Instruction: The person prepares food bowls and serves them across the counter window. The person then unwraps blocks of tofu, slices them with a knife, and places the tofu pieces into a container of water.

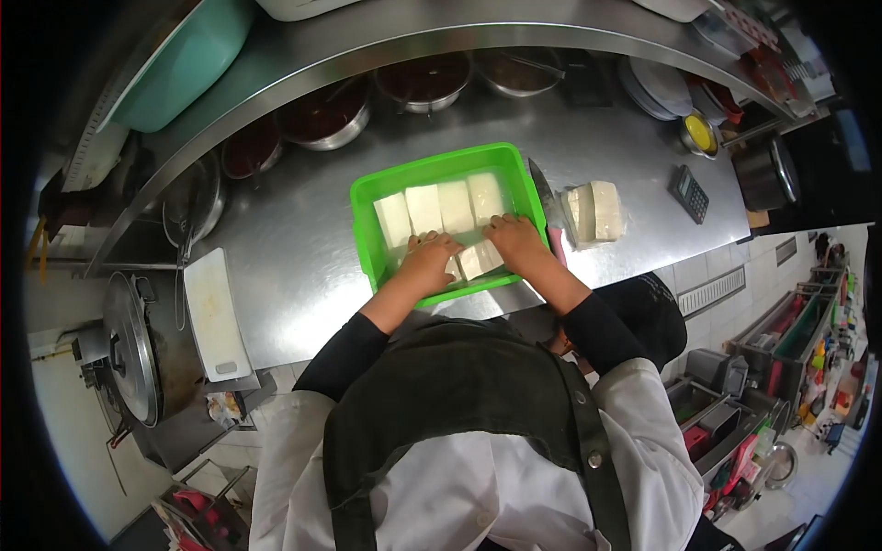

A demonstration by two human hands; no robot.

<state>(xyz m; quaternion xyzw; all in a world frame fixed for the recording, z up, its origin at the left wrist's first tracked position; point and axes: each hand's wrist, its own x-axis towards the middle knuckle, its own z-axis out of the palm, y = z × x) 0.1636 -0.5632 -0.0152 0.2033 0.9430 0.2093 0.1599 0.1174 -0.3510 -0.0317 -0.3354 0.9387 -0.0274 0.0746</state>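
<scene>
A green tub (527, 186) on the steel counter holds several white blocks (424, 209) that look like tofu, in cloudy liquid. Both hands reach into its near half. My left hand (428, 263) rests with bent fingers on a block at the near left. Over the near right blocks lies my right hand (516, 242), its fingers spread and touching a block's edge. Under the hands the blocks are partly hidden. Right of the tub sit more pale blocks in clear plastic (593, 213), beside a knife with a pink handle (557, 246).
Metal bowls (323, 119) with dark red contents line the counter's back under a steel shelf (386, 41). A white cutting board (217, 317) lies at the left, near a large lidded pot (130, 349). A calculator (689, 195) and a yellow bowl (700, 134) are at the right.
</scene>
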